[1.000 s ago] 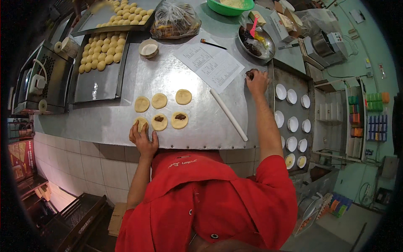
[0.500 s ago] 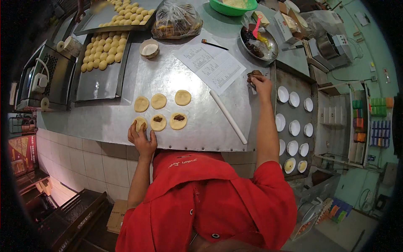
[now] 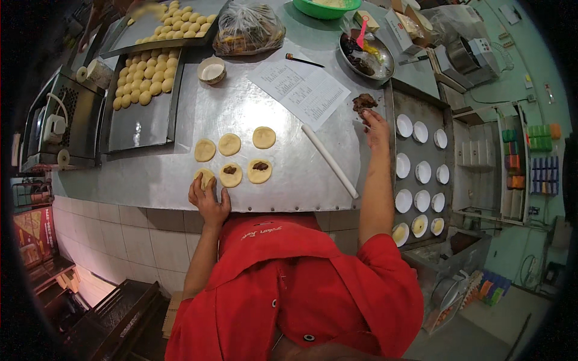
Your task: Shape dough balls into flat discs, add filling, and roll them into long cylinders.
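Observation:
My left hand point(image 3: 209, 201) rests with fingers apart on the lower-left flat dough round point(image 3: 205, 175). Beside it are more rounds on the steel table; two in the lower row carry brown filling point(image 3: 229, 170), while the upper three point(image 3: 229, 144) are plain. My right hand point(image 3: 372, 126) is at the right, fingers pinched on brown filling just below a larger dark lump point(image 3: 364, 101). A white rolling pin point(image 3: 330, 162) lies diagonally left of my right forearm, below printed paper sheets point(image 3: 298, 89).
Trays of dough balls point(image 3: 124, 139) stand upper left, near a bagged bundle point(image 3: 247, 30) and paper cups point(image 3: 211, 70). A steel bowl point(image 3: 376, 71), green bowl point(image 3: 322, 9) and boxes occupy the upper right. A tray of white cups point(image 3: 409, 143) is at right. Another person's arm shows top left.
My right hand has drawn slightly down from the lump of filling, leaving more of it visible, with the fingers pinched. My left hand stays on the same dough round.

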Available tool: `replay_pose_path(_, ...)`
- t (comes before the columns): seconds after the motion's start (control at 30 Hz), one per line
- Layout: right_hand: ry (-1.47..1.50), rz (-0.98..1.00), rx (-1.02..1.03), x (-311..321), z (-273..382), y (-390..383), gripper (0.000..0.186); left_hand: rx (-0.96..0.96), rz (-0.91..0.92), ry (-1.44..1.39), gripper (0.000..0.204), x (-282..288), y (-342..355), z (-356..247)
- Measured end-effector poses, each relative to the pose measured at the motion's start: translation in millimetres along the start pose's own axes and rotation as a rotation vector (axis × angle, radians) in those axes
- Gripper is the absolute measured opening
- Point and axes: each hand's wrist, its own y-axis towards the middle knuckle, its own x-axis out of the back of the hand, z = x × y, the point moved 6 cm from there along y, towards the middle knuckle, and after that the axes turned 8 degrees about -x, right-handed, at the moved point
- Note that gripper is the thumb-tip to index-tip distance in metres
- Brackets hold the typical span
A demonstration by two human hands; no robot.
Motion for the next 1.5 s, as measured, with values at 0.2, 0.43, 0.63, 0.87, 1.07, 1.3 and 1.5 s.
replay_pose_path(0.2,-0.196,-0.185,0.224,2,7,53,0.019,-0.01,0.009,-0.016,0.044,-2,4,-1)
replay_pose_path(0.43,-1.041,-0.488,0.595,-43,40,10,0.022,0.029,-0.024,0.032,0.043,0,0,-1)
replay_pose_path(0.63,-1.013,-0.517,0.67,-45,41,8,0.025,0.043,-0.034,0.052,0.043,0,3,-3)
replay_pose_path(0.87,-0.175,-0.221,0.32,-22,24,11,0.018,0.047,-0.037,0.039,0.044,0,0,-1)
replay_pose_path(1.07,0.155,0.284,0.071,-94,5,-78,0.02,0.047,-0.03,-0.029,0.044,1,-3,5)
replay_pose_path(1.3,-0.077,0.577,-0.116,-226,-77,-182,0.015,-0.002,-0.045,-0.301,0.041,16,0,17)
replay_pose_path(1.5,-0.293,0.791,0.015,-316,-122,-247,0.019,0.03,-0.052,-0.323,0.04,32,5,62)
